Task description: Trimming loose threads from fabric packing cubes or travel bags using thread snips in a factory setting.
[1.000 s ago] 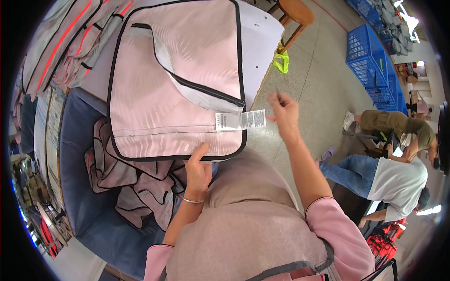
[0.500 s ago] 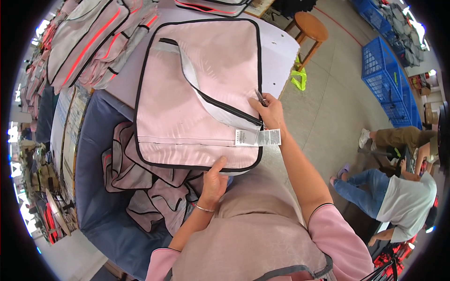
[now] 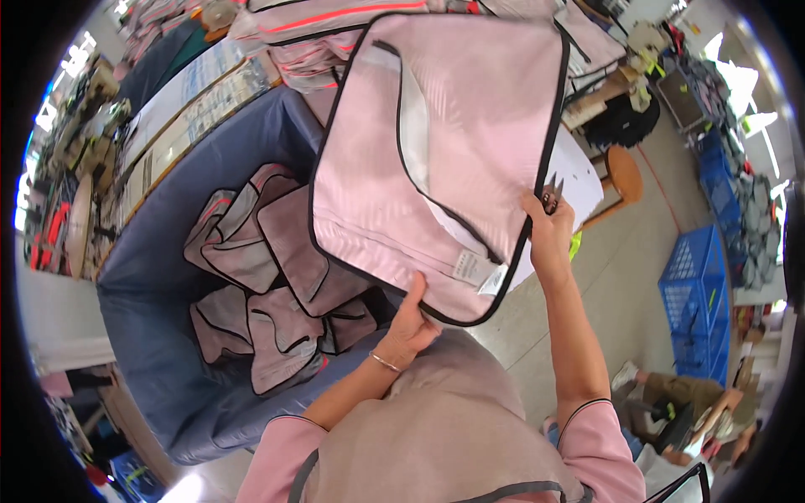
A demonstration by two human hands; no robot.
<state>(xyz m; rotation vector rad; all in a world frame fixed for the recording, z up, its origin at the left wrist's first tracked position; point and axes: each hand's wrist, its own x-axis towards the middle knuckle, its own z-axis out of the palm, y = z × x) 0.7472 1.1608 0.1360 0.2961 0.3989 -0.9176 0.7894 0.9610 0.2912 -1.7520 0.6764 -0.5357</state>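
Observation:
A pale pink fabric bag piece (image 3: 486,109) with black bound edges hangs tilted in front of me, a curved slit with a black zipper running across it. My left hand (image 3: 408,329) pinches its lower edge, thumb on top. On the right edge my right hand (image 3: 549,230) grips the fabric and also keeps a pair of small dark thread snips (image 3: 553,191), tips pointing up. White labels (image 3: 474,268) lie near the lower right corner, close to the zipper end. The fingers behind the fabric are hidden.
At left stands a large blue fabric-lined bin (image 3: 138,327) with several similar pink pieces (image 3: 293,235) inside. Stacked pink bags (image 3: 327,25) lie beyond. A white table (image 3: 583,180), a wooden stool (image 3: 622,176) and blue crates (image 3: 696,285) are at right. People sit at lower right.
The bag piece has come up off the white table and tilted, held in both hands. My view has turned toward the bin, so more of it shows.

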